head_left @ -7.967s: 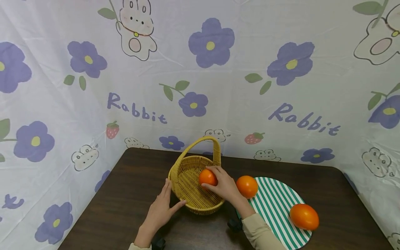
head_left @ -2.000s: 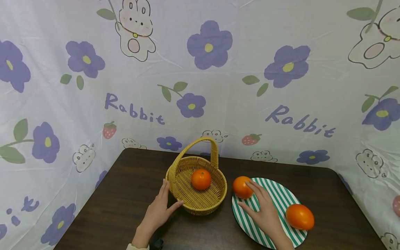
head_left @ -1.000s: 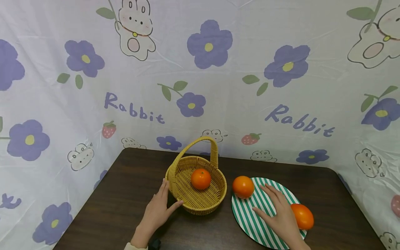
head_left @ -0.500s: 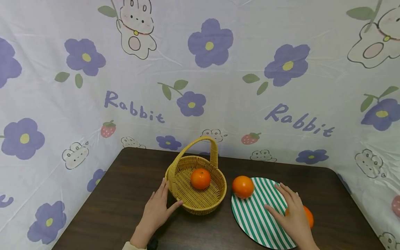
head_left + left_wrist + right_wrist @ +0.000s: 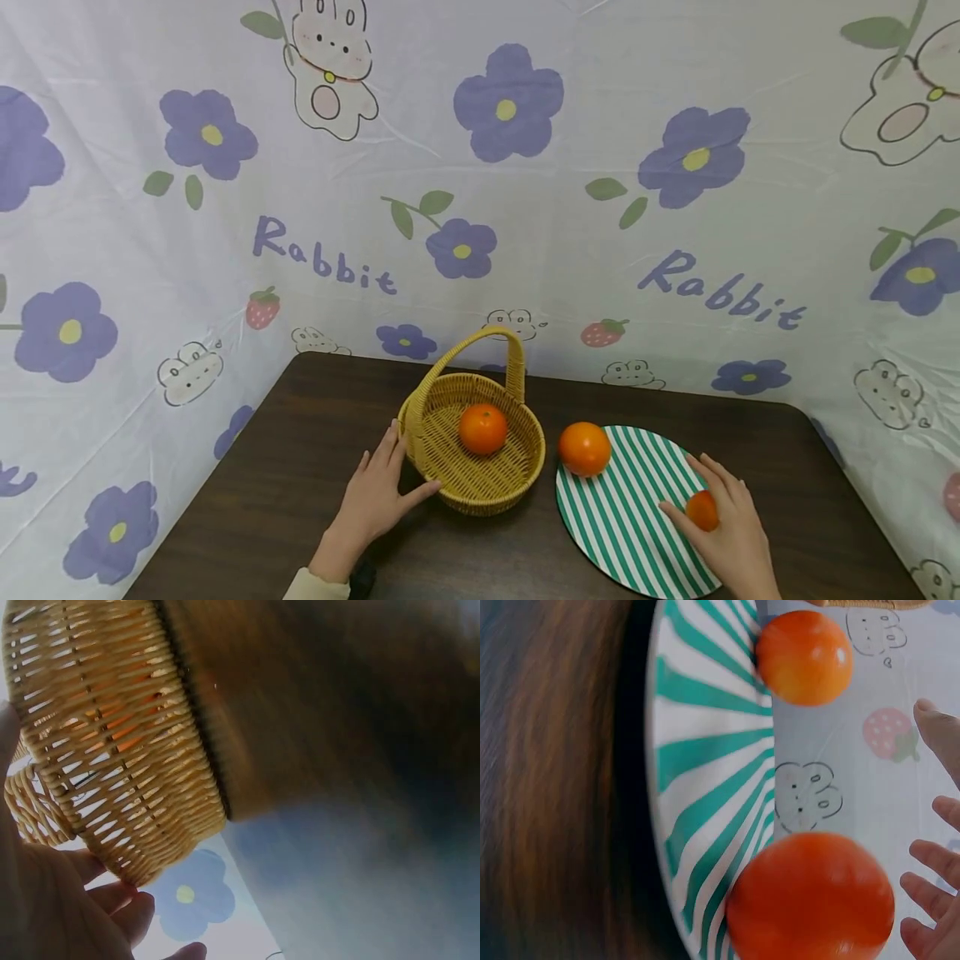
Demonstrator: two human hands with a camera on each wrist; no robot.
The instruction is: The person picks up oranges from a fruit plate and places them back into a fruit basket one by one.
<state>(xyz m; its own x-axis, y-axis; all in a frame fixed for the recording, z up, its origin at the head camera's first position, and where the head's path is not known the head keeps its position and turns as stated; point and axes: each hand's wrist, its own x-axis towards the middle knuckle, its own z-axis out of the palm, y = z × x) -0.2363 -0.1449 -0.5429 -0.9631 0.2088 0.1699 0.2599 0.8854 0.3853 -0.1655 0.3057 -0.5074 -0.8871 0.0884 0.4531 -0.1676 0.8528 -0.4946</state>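
Note:
A yellow wicker basket [image 5: 480,492] with a tall handle stands mid-table, one orange [image 5: 482,430] inside it. My left hand [image 5: 369,498] rests against its left side, thumb at the front rim and fingers fairly straight; the left wrist view shows the fingertips at the weave [image 5: 112,772]. Over the right part of a green-and-white striped round mat [image 5: 630,517], my right hand [image 5: 731,521] hovers with spread fingers above a larger orange-coloured fruit [image 5: 702,510], which it partly hides. From the right wrist, that fruit [image 5: 810,900] appears apart from the fingers.
Another orange fruit [image 5: 584,449] sits at the mat's left edge, just right of the basket. The dark wooden table [image 5: 285,467] runs back to a white cloth [image 5: 570,250] with flowers and rabbits, which also hangs at both sides.
Earlier, my right hand held the orange in the basket; it has let go there and moved right, past the near fruit, to the far-right one. My left hand stays at the basket.

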